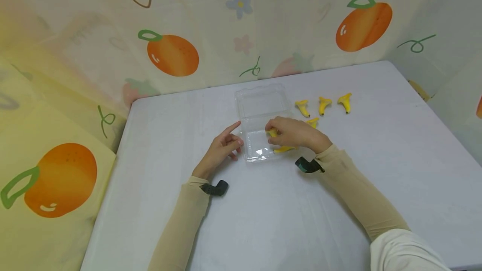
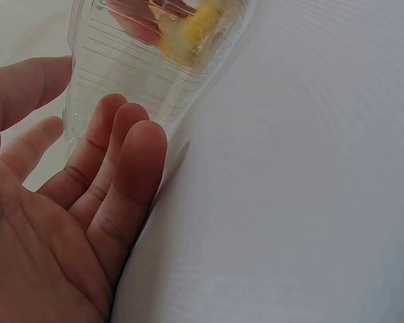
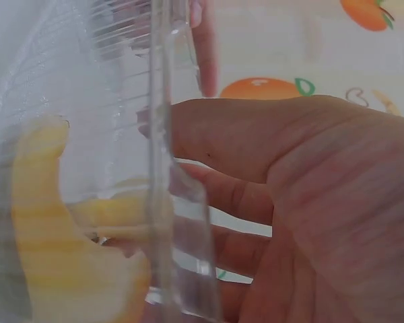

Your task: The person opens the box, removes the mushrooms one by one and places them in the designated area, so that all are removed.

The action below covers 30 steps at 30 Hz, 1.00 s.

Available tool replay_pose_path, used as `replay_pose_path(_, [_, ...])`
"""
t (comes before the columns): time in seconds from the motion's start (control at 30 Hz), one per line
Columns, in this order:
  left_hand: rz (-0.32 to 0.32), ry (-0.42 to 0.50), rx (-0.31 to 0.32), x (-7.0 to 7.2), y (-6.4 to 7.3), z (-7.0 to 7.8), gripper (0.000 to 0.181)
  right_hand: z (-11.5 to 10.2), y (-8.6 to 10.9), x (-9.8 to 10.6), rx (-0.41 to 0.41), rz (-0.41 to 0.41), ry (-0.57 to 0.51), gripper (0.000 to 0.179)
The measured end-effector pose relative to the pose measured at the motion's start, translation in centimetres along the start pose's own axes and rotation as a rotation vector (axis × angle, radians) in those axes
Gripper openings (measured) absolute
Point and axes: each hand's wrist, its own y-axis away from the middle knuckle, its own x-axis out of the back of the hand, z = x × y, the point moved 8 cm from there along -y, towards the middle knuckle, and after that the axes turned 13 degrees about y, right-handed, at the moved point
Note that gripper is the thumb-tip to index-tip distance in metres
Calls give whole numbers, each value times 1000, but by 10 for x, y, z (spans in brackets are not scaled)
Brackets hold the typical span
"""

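Right hand: the right hand [image 1: 295, 134] reaches over the tray half of a clear clamshell box [image 1: 260, 147]; its fingers [image 1: 274, 131] are curled round a yellow mushroom piece [image 1: 272, 133], pinching it low inside the tray.
Left hand: the left hand [image 1: 223, 147] rests on the table [image 1: 241, 212] just beside the box's left wall, fingers [image 2: 124, 158] loose and nearly straight, the forefinger stretched toward the box. It holds nothing, and whether it actually touches the plastic cannot be told.
Box: open, the lid [image 1: 260, 100] laid flat behind the tray and joined to it at the hinge. The plastic looks thin and ribbed.
In the tray: a second mushroom [image 1: 283, 149] lies at the front right, partly under the right hand.
On the table: one mushroom [image 1: 312, 122] just behind the right hand, three more [image 1: 324, 104] in a row further back, well apart from the box.
Risk, box slides: the box looks light, so a push from the right hand could shift it, since the left hand only stands alongside.
Risk, knocked piece: the right wrist passes near the mushroom already in the tray and could nudge it over the low rim.
Risk, crushed wall: downward pressure may buckle the thin tray.
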Motion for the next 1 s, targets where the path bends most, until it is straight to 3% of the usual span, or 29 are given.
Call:
replay_pose_path(0.27, [3,-1,-4,2,0,2,66,-3,-4,-1,38,16,27,40])
replay_pose_path(0.77, [1,20,25,0,2,-3,67,0,-7,-10,34,30,-12,43])
replay_pose_path(1.0, [11,-4,4,1,0,0,65,0,-11,-8,37,62,-3,38])
